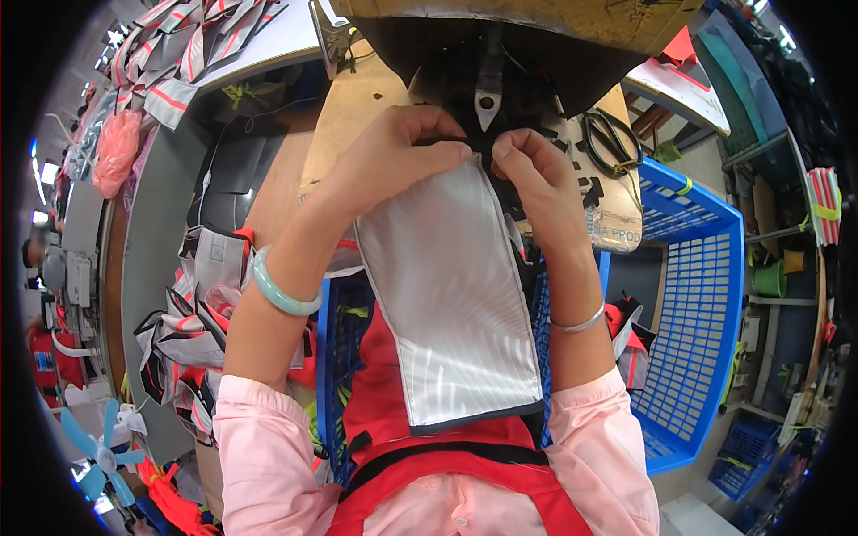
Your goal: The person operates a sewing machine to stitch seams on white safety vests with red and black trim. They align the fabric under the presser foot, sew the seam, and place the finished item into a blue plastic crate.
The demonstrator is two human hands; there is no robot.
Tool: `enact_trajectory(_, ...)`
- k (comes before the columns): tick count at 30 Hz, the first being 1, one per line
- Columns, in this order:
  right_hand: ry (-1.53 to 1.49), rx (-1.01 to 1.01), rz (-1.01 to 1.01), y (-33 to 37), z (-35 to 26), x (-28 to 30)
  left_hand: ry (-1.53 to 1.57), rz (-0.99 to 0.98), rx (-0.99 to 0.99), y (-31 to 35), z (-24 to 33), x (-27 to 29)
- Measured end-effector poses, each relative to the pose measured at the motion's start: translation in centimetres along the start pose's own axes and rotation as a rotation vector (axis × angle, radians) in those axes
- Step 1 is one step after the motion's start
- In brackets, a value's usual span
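Observation:
A silver-grey fabric panel [451,295] with dark edging hangs from my hands over my red apron [380,380]. My left hand [398,161] pinches the panel's dark top edge between thumb and fingers. At the other top corner my right hand [541,183] is closed on the same dark edge, its fingertips close to the left ones. Just beyond my fingertips, a pointed metal part [487,103] comes down from a yellowish, worn machine [581,27]. What lies under the machine's dark underside is hard to make out.
Black-handled scissors [612,143] and dark scraps lie on the cardboard-covered worktop [612,219]. A blue plastic basket [688,330] stands at the right. Grey pieces with red strips [192,335] pile up at the left, more [183,54] at the far left. A blue fan [105,456] is at lower left.

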State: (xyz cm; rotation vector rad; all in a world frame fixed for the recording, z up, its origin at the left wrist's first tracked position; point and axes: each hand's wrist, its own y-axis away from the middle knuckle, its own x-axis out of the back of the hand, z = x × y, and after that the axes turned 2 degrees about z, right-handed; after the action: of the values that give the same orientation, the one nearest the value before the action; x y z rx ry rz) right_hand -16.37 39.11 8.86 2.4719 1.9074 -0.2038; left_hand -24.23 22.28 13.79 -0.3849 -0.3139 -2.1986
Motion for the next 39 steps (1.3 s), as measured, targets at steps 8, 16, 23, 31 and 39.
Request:
enact_trajectory(8,0.005,0.011,0.039,-0.3,0.0,-0.2,0.072,-0.001,0.030,-0.5,-0.1,-0.1)
enact_trajectory(16,-0.063,0.011,0.046,-0.6,-0.3,-0.3,0.239,-0.023,0.062,-1.0,-0.8,0.1)
enact_trajectory(23,-0.163,-0.015,0.084,-0.8,-0.4,-0.7,0.370,0.039,0.096,-1.2,-1.1,-0.2)
enact_trajectory(31,-0.249,0.029,0.201,-0.8,-0.5,-0.8,0.438,0.048,0.161,-1.3,-0.9,-0.1)
enact_trajectory(39,0.256,0.146,-0.093,4.0,-0.2,2.6,0.291,-0.058,-0.061,2.1,-2.7,-1.3)
